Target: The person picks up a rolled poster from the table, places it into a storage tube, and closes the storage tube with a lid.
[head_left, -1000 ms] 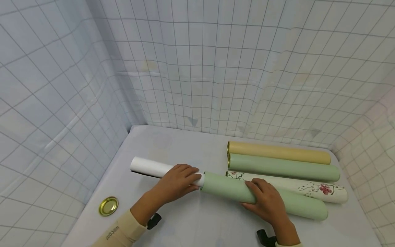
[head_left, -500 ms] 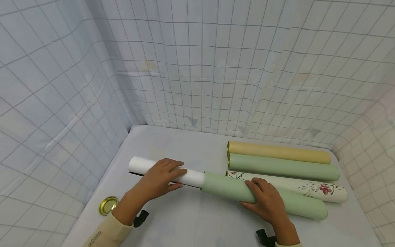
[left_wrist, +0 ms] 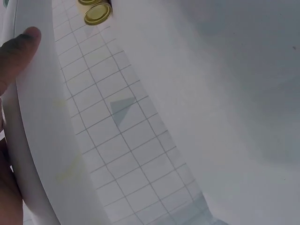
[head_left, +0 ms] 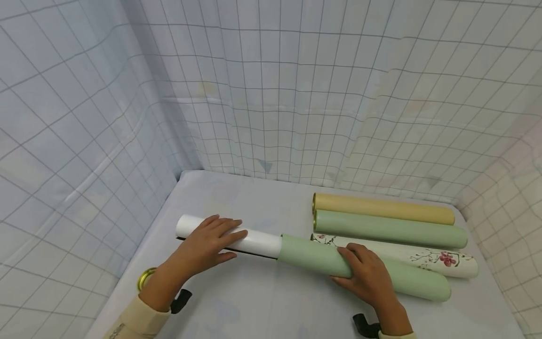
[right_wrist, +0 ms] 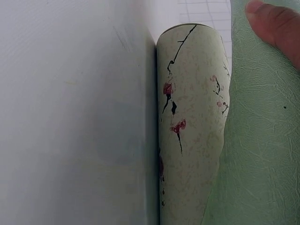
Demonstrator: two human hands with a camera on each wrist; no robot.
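A white paper roll [head_left: 262,242] runs into the open left end of a light green tube [head_left: 309,254]. My left hand [head_left: 207,245] holds the roll near its outer end, fingers over the top and thumb on the near side. In the left wrist view, one digit [left_wrist: 21,51] presses against the white roll [left_wrist: 37,117]. My right hand [head_left: 366,273] grips the green tube around its middle. Part of that hand shows on the textured green surface [right_wrist: 267,131] in the right wrist view. How far the roll reaches inside is hidden.
Behind the held tube lie a floral white tube [head_left: 423,259], a second green tube [head_left: 389,230] and a yellow tube [head_left: 381,208]. A gold lid [head_left: 143,278] rests at the table's left, partly covered by my left forearm. Gridded cloth walls [head_left: 271,94] surround the table.
My left hand has slid left along the paper roll, away from the tube's mouth. The roll's outer end has shifted slightly left. The right hand keeps its grip in place.
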